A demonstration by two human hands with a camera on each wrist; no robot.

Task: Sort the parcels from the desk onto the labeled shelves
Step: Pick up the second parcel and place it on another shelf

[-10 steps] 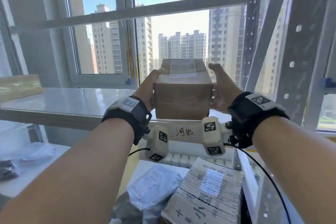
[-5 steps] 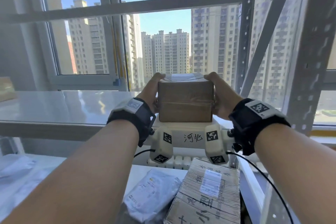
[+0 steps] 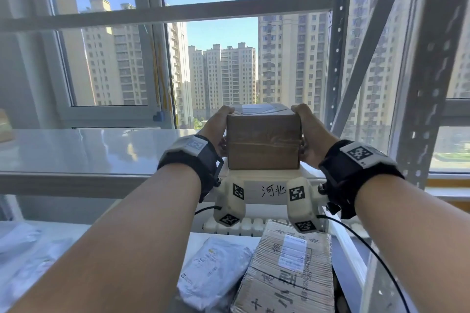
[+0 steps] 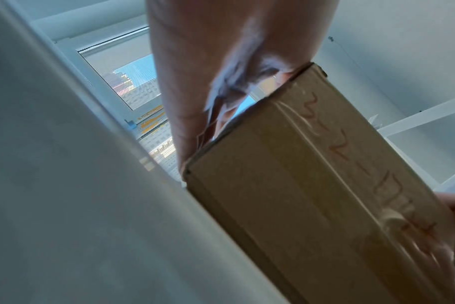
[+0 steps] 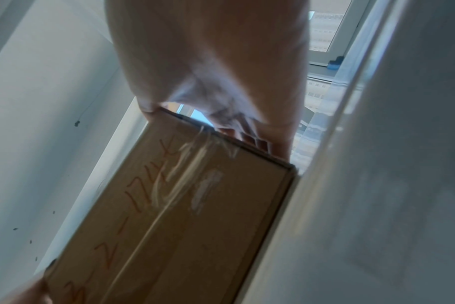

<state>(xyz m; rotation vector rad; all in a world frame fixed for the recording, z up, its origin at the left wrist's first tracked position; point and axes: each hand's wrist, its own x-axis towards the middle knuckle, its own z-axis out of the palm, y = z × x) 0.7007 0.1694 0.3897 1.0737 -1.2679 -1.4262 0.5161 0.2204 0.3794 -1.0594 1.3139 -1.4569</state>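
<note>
Between both palms, the taped brown cardboard box (image 3: 263, 143) sits squeezed: left hand (image 3: 215, 127) and right hand (image 3: 309, 132) clamp opposite sides, fingertips curled over top. Its underside's hidden, can't tell if it touches the white shelf (image 3: 264, 175) below.

Right hand (image 5: 208, 67) grips far end of taped brown cardboard box (image 5: 174, 222), orange handwriting on its face. Box edge against pale grey shelf board (image 5: 377, 205).

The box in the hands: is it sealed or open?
Sealed: clear tape runs across the box front and along its underside seam in both wrist views. No flap is lifted.
</note>
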